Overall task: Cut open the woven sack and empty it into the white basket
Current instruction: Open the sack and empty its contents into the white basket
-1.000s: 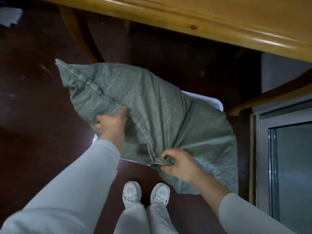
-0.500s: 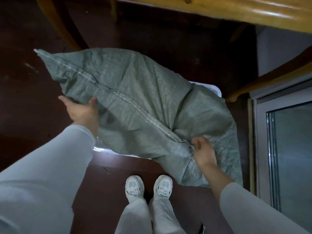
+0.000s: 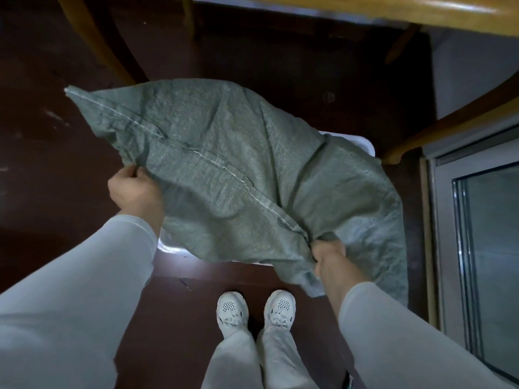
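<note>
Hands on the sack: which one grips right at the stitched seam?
The right hand, bunching the woven sack at the seam's end; the left hand pinches its plain edge.

- woven sack point(image 3: 224, 169): grey-green, with a pale stitched line
- basket point(image 3: 362, 143): white
- floor point(image 3: 56, 164): dark red-brown
- shoes point(image 3: 232, 310): white
- sleeves point(image 3: 84, 290): light grey

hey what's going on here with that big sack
A person standing on the dark floor holds a grey-green woven sack over a white plastic basket, which it mostly hides. The left hand pinches the near edge by the stitched seam; the right hand grips the bunched end. No contents are visible spilling out.
</note>
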### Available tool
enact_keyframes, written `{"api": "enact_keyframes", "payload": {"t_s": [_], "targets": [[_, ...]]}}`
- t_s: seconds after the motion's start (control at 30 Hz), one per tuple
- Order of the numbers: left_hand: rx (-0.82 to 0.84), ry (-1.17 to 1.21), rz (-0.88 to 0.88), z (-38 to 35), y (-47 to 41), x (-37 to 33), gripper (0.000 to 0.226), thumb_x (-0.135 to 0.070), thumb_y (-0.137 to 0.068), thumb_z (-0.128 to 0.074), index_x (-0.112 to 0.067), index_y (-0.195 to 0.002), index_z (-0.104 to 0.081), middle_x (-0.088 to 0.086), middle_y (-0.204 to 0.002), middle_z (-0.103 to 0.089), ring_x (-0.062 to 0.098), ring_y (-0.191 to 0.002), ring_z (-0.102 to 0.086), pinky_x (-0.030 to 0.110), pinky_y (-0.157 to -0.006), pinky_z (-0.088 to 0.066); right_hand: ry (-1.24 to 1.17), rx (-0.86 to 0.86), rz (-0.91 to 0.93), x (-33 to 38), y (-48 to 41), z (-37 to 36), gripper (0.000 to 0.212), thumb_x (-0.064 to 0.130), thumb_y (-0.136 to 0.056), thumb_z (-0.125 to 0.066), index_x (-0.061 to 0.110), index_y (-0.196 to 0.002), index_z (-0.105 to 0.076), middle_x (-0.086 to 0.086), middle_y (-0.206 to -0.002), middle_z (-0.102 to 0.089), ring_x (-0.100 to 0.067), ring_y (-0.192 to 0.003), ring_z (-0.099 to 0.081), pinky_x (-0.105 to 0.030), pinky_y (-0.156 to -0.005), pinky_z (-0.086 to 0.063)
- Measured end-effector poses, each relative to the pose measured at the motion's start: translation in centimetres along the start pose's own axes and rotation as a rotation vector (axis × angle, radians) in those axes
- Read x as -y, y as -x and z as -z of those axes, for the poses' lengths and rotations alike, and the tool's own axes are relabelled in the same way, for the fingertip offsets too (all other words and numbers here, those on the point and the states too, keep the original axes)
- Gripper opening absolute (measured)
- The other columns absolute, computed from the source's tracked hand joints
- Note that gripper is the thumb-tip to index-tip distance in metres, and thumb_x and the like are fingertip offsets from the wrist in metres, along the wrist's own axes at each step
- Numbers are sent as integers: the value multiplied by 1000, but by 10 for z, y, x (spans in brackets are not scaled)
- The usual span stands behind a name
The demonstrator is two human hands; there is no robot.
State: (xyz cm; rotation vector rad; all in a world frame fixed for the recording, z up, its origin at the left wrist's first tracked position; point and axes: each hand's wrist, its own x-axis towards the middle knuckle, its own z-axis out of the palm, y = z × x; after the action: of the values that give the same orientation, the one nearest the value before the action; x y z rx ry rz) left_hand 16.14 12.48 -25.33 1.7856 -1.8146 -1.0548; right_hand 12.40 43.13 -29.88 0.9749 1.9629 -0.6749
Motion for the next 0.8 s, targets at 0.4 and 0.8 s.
{"api": "enact_keyframes", "payload": {"t_s": [0.4, 0.8], "targets": [[51, 80, 117, 30, 9, -36, 51, -19, -79, -53, -14, -130, -55, 9, -132, -59, 24, -123, -54, 31, -108, -40, 13, 99, 492, 26, 85, 55, 107, 70, -66, -63, 11, -145, -23, -12, -147, -39, -32, -135, -38, -42, -110, -32], [55, 354, 107, 53, 31, -93, 30, -31, -86, -57, -12, -105, -69, 2, -94, -65, 20, -92, -62, 27, -88, -46, -33, -343, 761, 50, 99, 105, 41, 36, -94, -47, 7, -123, -54, -16, -125, -59, -35, -115, -55, -43, -95, -43]]}}
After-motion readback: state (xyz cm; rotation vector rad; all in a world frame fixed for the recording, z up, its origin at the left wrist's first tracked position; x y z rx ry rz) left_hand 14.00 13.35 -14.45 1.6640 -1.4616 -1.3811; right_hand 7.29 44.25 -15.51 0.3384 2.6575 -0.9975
